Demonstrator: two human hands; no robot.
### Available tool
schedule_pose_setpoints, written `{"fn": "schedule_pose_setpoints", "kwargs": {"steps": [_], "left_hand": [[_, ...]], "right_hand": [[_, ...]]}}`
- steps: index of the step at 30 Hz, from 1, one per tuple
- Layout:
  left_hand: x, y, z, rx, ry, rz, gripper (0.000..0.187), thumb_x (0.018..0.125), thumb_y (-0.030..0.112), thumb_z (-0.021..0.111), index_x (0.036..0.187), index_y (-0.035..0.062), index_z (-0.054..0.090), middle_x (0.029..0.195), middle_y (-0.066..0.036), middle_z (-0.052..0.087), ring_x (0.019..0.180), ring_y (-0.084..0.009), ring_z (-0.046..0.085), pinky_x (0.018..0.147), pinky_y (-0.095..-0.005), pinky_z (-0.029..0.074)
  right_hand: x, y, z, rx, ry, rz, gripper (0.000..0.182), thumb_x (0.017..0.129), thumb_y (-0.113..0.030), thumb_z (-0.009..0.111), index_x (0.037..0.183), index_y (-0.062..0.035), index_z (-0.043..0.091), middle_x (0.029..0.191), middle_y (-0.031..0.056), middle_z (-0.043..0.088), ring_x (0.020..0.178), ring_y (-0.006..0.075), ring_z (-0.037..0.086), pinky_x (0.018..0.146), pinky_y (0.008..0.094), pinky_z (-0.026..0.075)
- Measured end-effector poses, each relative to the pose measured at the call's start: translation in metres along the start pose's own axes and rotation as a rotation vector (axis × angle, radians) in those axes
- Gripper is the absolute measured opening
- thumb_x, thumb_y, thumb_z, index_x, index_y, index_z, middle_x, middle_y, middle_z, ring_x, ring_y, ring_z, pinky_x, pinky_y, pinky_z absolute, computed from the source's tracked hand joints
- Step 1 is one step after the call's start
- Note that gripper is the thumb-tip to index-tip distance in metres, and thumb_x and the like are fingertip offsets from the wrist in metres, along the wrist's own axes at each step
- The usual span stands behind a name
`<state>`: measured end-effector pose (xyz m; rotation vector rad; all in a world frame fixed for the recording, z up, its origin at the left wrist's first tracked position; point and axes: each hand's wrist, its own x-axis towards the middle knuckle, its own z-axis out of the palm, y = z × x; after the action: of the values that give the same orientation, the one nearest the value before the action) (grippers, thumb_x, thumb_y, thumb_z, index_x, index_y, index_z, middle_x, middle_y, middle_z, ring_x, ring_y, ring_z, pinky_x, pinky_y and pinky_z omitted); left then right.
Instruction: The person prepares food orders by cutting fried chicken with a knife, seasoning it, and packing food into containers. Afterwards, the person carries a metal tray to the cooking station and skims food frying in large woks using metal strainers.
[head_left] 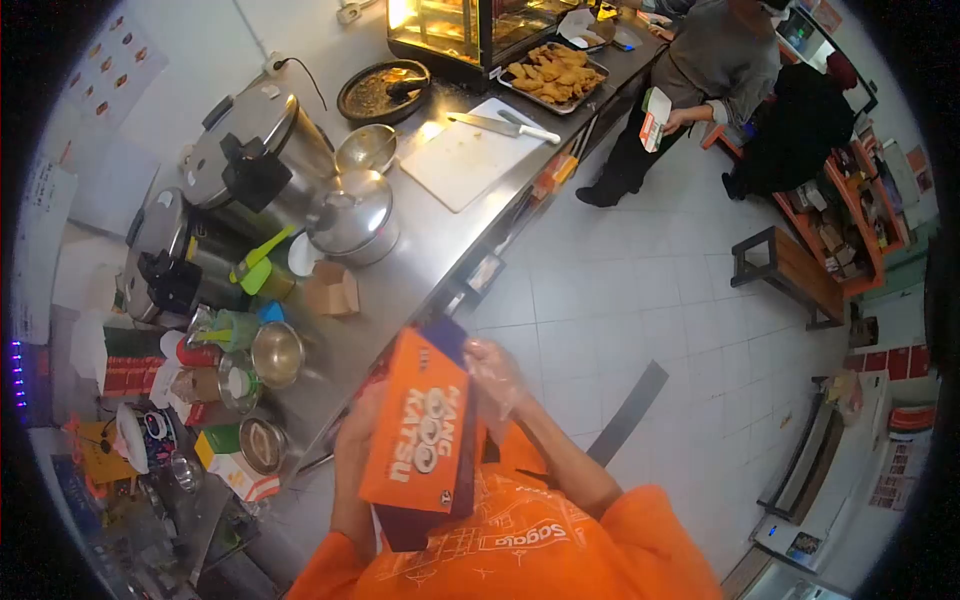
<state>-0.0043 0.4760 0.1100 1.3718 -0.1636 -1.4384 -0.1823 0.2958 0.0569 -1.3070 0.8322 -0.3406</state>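
box: orange carton [420, 435], held upright near the person's chest, just right of the bench [420, 270]
left grip [357, 440]: clasped on the carton's left edge
right grip [497, 375]: in a clear glove; grasping the carton's right top edge
far: co-worker [700, 80] beside a tray of fried food [552, 75]; white cutting board [465, 155] with knife [500, 125]

1. A flat orange cardboard food box [425, 430] with white lettering and a dark navy inner side, in the lower middle of the frame.
2. It stands nearly upright, tilted slightly, its printed face toward the camera.
3. It is held off the worktop, in front of an orange shirt, between two hands.
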Motion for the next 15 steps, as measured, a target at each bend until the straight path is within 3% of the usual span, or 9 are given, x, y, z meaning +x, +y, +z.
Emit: {"fn": "schedule_pose_setpoints", "kwargs": {"steps": [2,7,8,11,12,15], "left_hand": [[0.033,0.013,0.025,0.082,-0.047,-0.026,0.034,0.102,0.028,0.058,0.119,-0.0003,0.067,0.104,-0.003,0.069,0.094,-0.0113,0.064,0.084,-0.0283,0.051],[0.099,0.053,0.078,0.257,-0.208,-0.034,0.03,0.102,0.024,0.06,0.115,-0.0005,0.07,0.099,-0.003,0.071,0.086,-0.0096,0.065,0.077,-0.0267,0.052],[0.108,0.067,0.091,0.273,-0.233,-0.047,0.029,0.1,0.024,0.063,0.113,-0.0007,0.071,0.099,-0.004,0.071,0.087,-0.0108,0.067,0.077,-0.0276,0.053],[0.158,0.091,0.115,0.29,-0.272,-0.051,0.033,0.097,0.028,0.068,0.114,0.0007,0.071,0.098,-0.005,0.072,0.086,-0.0119,0.068,0.075,-0.0286,0.054],[0.173,0.102,0.124,0.337,-0.272,-0.04,0.032,0.097,0.028,0.069,0.113,0.0007,0.072,0.098,-0.006,0.073,0.086,-0.0125,0.068,0.075,-0.029,0.054],[0.209,0.143,0.154,0.411,-0.284,-0.004,0.032,0.095,0.029,0.071,0.11,0.0005,0.073,0.096,-0.007,0.073,0.086,-0.0136,0.068,0.076,-0.0295,0.054]], "right_hand": [[0.007,0.008,-0.035,0.154,-0.032,0.125,0.037,0.101,-0.031,0.059,0.118,0.0006,0.069,0.113,0.0094,0.069,0.106,0.0163,0.063,0.095,0.0315,0.048],[-0.004,-0.072,-0.096,0.39,-0.078,0.145,0.031,0.098,-0.025,0.064,0.115,0.001,0.07,0.11,0.0094,0.07,0.102,0.0161,0.064,0.091,0.0308,0.05],[0.007,-0.06,-0.115,0.345,-0.117,0.19,0.03,0.098,-0.022,0.064,0.116,0.0018,0.069,0.11,0.0103,0.071,0.102,0.017,0.064,0.088,0.0307,0.052],[0.017,-0.098,-0.151,0.178,0.029,0.124,0.03,0.093,-0.021,0.073,0.112,0.0017,0.071,0.102,0.0083,0.072,0.093,0.0173,0.067,0.082,0.0309,0.053],[0.021,-0.109,-0.16,0.439,0.002,0.054,0.026,0.092,-0.018,0.072,0.109,0.0023,0.073,0.103,0.0098,0.073,0.094,0.017,0.067,0.082,0.0304,0.053],[0.054,-0.11,-0.181,0.329,0.052,-0.166,0.026,0.089,-0.016,0.075,0.106,0.0026,0.074,0.103,0.0096,0.074,0.094,0.0155,0.067,0.081,0.0292,0.052]]}}
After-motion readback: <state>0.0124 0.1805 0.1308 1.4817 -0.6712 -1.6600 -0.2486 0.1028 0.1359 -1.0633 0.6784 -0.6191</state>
